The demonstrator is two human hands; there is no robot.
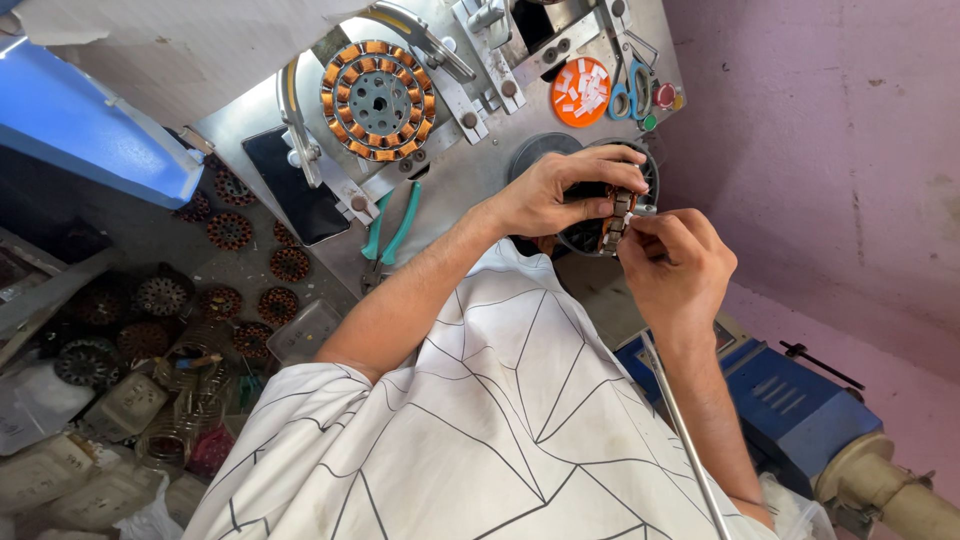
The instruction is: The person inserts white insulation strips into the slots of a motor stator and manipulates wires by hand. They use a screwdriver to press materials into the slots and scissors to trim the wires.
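My left hand (562,190) grips a round motor stator (612,222) with copper windings, held edge-on over a dark round tray (545,150). My right hand (672,262) pinches a small white strip against the stator's rim, fingertips touching the slots. Both hands meet in front of a grey metal winding machine (470,160). A second stator (378,100) with orange copper coils is mounted flat on that machine, upper centre.
An orange dish of white strips (581,92), scissors (630,95) and green-handled pliers (392,235) lie on the machine plate beside a dark phone (295,185). Several wound stators (230,230) cover the floor at left. A blue machine (790,400) stands lower right.
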